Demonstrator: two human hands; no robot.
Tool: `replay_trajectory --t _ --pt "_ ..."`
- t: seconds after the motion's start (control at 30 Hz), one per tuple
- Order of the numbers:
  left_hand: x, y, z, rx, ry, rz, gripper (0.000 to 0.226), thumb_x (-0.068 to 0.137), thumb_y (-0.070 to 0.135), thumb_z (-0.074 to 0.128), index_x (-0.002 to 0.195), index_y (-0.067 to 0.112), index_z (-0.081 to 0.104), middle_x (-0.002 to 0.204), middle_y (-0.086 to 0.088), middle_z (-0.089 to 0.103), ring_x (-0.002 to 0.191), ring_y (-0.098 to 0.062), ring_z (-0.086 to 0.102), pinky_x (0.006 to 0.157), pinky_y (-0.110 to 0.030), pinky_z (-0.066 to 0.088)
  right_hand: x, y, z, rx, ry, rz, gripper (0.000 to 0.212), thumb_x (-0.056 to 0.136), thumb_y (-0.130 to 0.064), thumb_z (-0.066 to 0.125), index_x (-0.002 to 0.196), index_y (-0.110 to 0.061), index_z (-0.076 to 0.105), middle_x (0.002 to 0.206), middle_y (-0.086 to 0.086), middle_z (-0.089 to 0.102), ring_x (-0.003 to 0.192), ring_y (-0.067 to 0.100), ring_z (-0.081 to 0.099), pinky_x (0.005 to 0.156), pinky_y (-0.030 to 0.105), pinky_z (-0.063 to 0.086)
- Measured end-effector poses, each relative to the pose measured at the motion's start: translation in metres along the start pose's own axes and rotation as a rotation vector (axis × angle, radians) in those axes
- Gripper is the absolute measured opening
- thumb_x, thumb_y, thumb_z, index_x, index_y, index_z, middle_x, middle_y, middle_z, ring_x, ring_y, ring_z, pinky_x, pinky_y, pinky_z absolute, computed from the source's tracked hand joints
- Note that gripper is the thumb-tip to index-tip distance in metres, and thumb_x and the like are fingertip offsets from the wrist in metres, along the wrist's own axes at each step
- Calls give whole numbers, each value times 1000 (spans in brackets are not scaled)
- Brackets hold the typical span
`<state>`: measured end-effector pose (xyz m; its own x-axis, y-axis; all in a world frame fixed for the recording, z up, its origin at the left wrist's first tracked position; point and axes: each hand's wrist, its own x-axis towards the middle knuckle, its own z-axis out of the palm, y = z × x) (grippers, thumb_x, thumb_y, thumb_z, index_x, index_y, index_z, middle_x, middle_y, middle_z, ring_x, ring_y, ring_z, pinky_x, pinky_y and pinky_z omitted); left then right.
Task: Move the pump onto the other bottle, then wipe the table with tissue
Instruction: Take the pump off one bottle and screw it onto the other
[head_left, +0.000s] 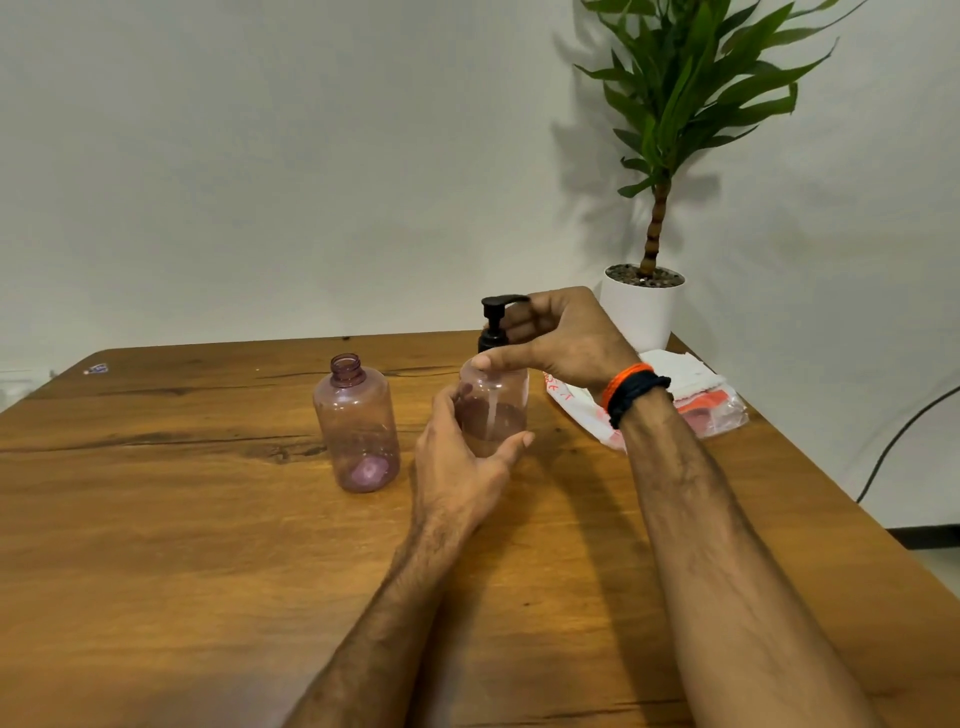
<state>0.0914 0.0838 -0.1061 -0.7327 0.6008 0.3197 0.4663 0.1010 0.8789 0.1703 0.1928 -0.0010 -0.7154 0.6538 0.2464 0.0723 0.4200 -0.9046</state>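
Forearms reach in from the near edge over the wooden surface (156, 545). Left hand (457, 457) wraps the lower body of the pump bottle (493, 410), its grip grasping the bottle to steady it. Right hand (561, 338) comes over the top, fingers curled on the black pump (496, 322) at the collar and head; that grip is grasping the pump. Whether the collar is already loosened I can't tell, fingers cover it.

Step in hand: first one, getting the pump off its bottle. Next move likely calls for twisting the collar free while the left hand blocks rotation, then lifting straight up so the dip tube clears the neck.

Pump bottle: translucent pinkish plastic, upright, dip tube visible inside. Open bottle (357, 431) just left of the pump bottle, same tint, upright, bare threaded neck. Tissue pack (691, 395) right of the pump bottle, behind the right wrist. Potted plant (644, 306) beyond it, at the far corner.
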Motion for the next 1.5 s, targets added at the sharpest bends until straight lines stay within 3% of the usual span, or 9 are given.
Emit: replay_trajectory --t 0.13,0.37,0.6,0.73,0.87,1.13,1.2,1.33,1.5 --pt "1 -1 0 -11 -6 -6 82 63 42 84 132 28 42 131 7 56 112 -8 53 91 -24 46 2 2 5 -31 66 42 56 46 -32 94 90 -9 69 83 -1 71 88 16 70 85 32 57" --pt "2 -1 1 -4 -4 -18 82 62 44 85 131 30 41 131 7 56 111 -8 52 91 -24 46 -4 4 -5 109 -126 -30 43 73 3 79 115 0 67 109 11 73 101 17 71 87 24 56" --pt "0 1 1 -7 5 -4 83 64 42 85 133 28 41 133 5 56 117 -11 54 98 -35 51 1 3 5 -84 46 -2 46 51 -32 93 85 -16 68 80 -3 68 78 11 63 78 27 57" --pt "0 1 0 -18 -8 -13 83 64 41 85 133 27 41 134 4 55 119 -13 54 101 -36 50 -3 5 -4 -19 -147 -55 43 73 -11 82 112 -4 68 110 9 72 106 18 68 99 32 52" --pt "0 1 0 -12 -4 -4 83 62 41 86 132 27 42 133 4 56 117 -12 55 100 -34 50 -4 7 -6 48 -112 -73 42 73 0 80 113 1 68 108 14 73 102 21 70 94 34 55" --pt "0 -1 -1 -35 -7 21 82 62 41 86 131 29 43 129 9 57 115 -9 55 97 -31 50 0 10 6 -29 85 -51 53 37 -43 92 78 -17 69 70 -8 69 70 7 67 72 26 57" --pt "0 -1 -2 -38 -4 34 80 62 41 86 129 29 44 123 13 57 110 -6 55 94 -26 50 1 13 2 -7 20 -67 47 53 -31 92 92 -14 72 80 -7 71 76 5 66 73 21 55" --pt "0 0 -3 -43 -2 38 78 61 40 87 126 29 46 114 17 54 106 -6 56 90 -22 49 -2 17 -4 128 -131 -97 42 74 -4 80 114 -1 69 110 12 73 107 22 69 96 36 53" --pt "0 0 -2 -38 -4 47 78 61 40 87 127 30 45 113 19 52 105 -3 54 86 -17 45 1 18 0 136 -55 -109 37 66 -3 85 101 -3 73 100 9 76 94 17 73 84 29 58"
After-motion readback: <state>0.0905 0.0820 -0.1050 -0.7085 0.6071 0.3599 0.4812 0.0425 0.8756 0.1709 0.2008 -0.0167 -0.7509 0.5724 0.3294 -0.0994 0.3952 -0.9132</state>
